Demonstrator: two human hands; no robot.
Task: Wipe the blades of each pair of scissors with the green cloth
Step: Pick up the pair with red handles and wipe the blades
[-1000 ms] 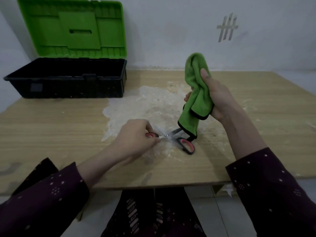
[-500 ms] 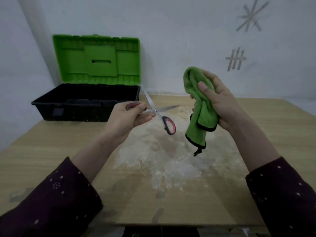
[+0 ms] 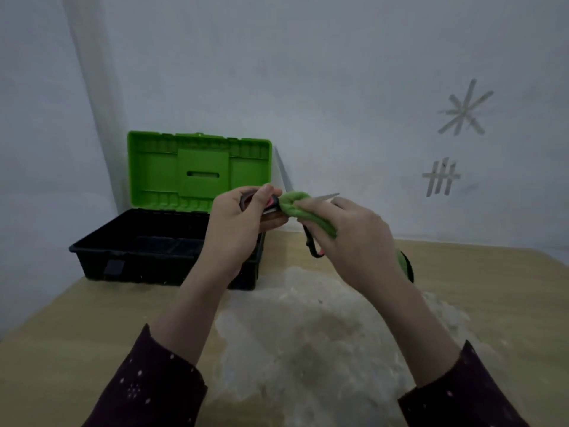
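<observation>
My left hand (image 3: 237, 223) grips one red-and-black handle of the scissors (image 3: 314, 248), held up above the table with the blades spread wide. One blade points up past the toolbox lid, the other points right, its tip showing beyond the cloth. My right hand (image 3: 354, 238) holds the green cloth (image 3: 295, 204) wrapped round the right-pointing blade near the pivot. The second handle loop hangs below the cloth. A corner of the cloth shows behind my right wrist.
An open toolbox (image 3: 160, 251) with a black tray and a raised green lid (image 3: 200, 174) stands at the back left of the wooden table (image 3: 492, 288). A pale worn patch (image 3: 308, 340) covers the table's middle. Tape marks are on the wall at right.
The scissors went from lying on the table to being lifted in my left hand. My right hand has brought the cloth across and closed it round one blade.
</observation>
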